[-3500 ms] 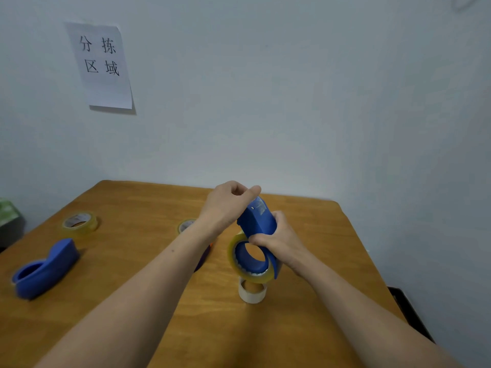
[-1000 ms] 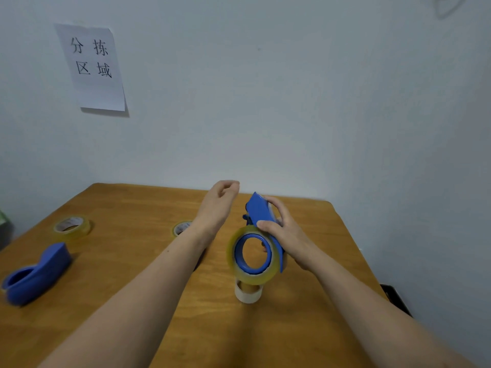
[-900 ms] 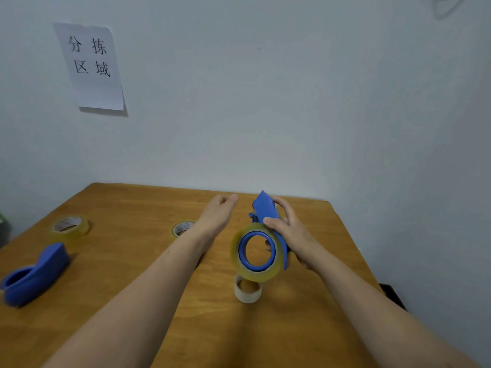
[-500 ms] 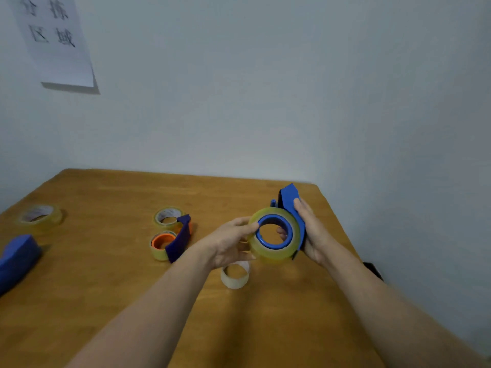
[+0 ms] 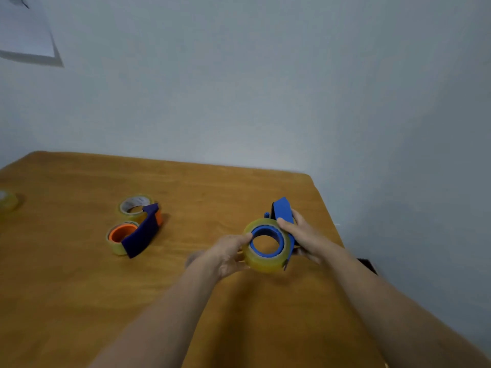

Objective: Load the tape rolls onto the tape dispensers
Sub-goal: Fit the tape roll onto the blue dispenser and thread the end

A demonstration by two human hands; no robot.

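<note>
My right hand (image 5: 305, 236) grips a blue tape dispenser (image 5: 283, 211) low over the table's right side. A yellowish clear tape roll (image 5: 263, 260) sits on the dispenser's blue hub. My left hand (image 5: 227, 254) holds that roll's left edge with thumb and fingers. Further left on the table lies a dark blue dispenser with an orange hub (image 5: 142, 232), carrying its own roll. A loose tape roll (image 5: 134, 204) lies flat just behind it.
The wooden table (image 5: 79, 288) meets a pale wall at its far edge; its right edge runs close to my right forearm. Another tape roll (image 5: 6, 200) shows at the left border. A paper sheet (image 5: 25, 30) hangs on the wall, upper left.
My left hand came off the dispenser's top and took hold of the roll's left edge. The loaded dispenser came down nearer the table, and my view swung right. The white roll is now hidden.
</note>
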